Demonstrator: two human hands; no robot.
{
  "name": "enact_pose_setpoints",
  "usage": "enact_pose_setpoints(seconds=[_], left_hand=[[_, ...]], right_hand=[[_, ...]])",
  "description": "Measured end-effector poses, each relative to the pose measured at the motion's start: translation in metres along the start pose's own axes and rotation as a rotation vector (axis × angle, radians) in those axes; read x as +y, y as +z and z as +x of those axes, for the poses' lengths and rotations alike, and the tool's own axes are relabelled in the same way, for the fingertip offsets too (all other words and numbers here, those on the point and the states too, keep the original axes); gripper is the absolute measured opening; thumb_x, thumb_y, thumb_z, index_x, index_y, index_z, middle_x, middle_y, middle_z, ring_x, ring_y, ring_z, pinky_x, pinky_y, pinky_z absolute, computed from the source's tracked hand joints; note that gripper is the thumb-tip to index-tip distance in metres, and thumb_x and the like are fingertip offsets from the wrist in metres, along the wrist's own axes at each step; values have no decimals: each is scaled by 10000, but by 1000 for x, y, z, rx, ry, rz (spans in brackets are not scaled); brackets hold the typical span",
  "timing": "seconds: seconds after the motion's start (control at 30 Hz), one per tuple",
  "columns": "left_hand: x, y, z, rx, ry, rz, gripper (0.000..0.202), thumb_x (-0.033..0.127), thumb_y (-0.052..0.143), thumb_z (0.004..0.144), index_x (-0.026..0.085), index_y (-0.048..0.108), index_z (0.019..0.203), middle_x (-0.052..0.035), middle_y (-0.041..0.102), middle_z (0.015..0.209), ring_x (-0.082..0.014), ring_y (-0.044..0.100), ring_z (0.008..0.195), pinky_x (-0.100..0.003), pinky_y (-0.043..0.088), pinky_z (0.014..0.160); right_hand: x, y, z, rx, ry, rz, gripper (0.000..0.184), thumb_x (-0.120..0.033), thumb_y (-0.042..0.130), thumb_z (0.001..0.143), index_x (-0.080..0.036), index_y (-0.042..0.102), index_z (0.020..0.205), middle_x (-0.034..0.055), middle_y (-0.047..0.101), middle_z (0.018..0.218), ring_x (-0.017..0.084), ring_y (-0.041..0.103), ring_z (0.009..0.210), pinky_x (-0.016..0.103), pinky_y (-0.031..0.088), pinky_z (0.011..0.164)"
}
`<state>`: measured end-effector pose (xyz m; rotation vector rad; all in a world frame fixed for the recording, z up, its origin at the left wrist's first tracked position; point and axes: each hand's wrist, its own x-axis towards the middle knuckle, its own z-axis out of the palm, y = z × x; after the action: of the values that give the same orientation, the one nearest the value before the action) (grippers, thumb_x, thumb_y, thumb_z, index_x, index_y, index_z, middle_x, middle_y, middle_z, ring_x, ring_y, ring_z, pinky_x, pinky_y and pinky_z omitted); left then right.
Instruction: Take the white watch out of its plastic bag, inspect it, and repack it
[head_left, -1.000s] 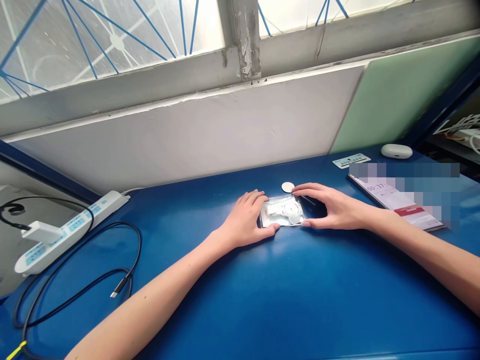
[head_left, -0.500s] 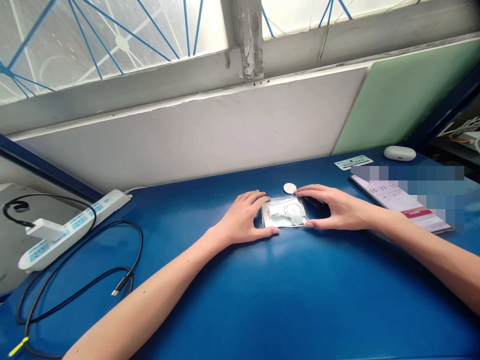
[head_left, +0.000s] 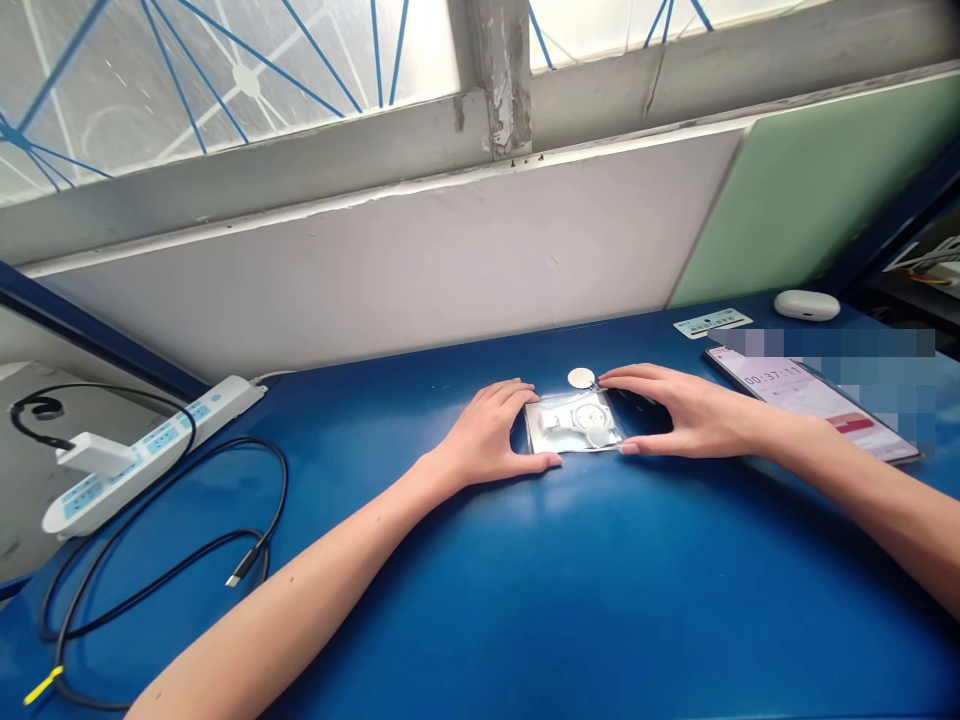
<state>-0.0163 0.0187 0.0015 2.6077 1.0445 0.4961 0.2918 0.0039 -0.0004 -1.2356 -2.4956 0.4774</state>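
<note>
A small clear plastic bag (head_left: 555, 446) lies flat on the blue table, with what looks like a silver wristwatch (head_left: 589, 416) inside. My left hand (head_left: 491, 432) rests at the bag's left end, thumb and fingers spread around its edges. On the other side, my right hand (head_left: 675, 412) has its thumb at the lower right corner and its fingertips near the upper right corner. A round white tag (head_left: 580, 378) lies just behind the bag, close to those fingertips. The fingers of both hands are apart, and neither grips the bag.
On the right lie a phone (head_left: 810, 402) showing a timer, a card (head_left: 712, 323) and a white earbud case (head_left: 807, 305). A power strip (head_left: 161, 452) with a white charger (head_left: 96, 454) stands at the left, its black cable (head_left: 281, 490) looped on the blue table (head_left: 570, 600).
Both hands keep almost the same pose around the bag. The whole view has shifted slightly, and the phone's timer has advanced.
</note>
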Motion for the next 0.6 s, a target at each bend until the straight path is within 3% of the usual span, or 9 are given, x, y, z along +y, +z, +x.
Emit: enact_pose_setpoints(seconds=[0.37, 0.6], left_hand=[[0, 0, 0, -19, -10, 6, 764, 625, 789, 721, 191, 574, 1311, -152, 577, 1424, -371, 455, 1398, -528, 363, 1160], [0, 0, 0, -30, -8, 25, 808, 627, 778, 733, 161, 558, 1356, -169, 552, 1451, -365, 436, 1413, -520, 353, 1169]], right_hand=[[2, 0, 0, 6, -14, 8, 792, -597, 723, 766, -253, 529, 1452, 135, 559, 1465, 413, 534, 1314, 582, 467, 1069], [-1, -3, 0, -34, -6, -15, 810, -613, 694, 792, -212, 506, 1469, 162, 532, 1486, 411, 512, 1335, 586, 457, 1080]])
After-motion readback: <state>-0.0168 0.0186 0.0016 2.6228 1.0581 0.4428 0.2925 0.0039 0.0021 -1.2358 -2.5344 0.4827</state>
